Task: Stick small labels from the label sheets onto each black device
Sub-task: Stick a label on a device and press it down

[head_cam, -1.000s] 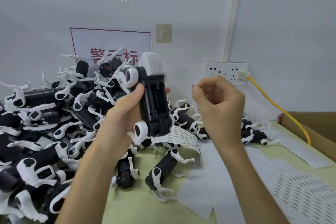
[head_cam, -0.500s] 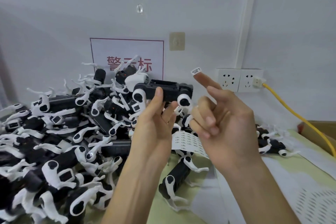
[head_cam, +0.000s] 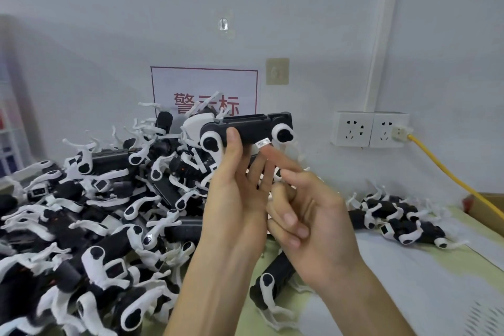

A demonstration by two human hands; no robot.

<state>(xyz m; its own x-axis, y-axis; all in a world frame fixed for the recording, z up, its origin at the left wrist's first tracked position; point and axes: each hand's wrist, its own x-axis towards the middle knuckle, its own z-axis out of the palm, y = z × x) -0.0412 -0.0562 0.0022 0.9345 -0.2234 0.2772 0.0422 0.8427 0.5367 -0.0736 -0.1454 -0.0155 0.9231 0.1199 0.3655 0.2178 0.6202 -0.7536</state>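
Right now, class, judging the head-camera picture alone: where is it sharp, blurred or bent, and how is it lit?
Head view: the held device and wall sockets are fairly sharp; print on the label is unreadable; the pile of devices smears toward the lower-left edge; the wall duct bows from lens distortion; light is soft and even, without glare.

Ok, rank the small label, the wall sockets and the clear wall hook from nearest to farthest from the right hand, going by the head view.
1. small label: at the right hand's index fingertip, by the black device.
2. wall sockets: on the wall, up and to the right.
3. clear wall hook: high on the wall, up left.
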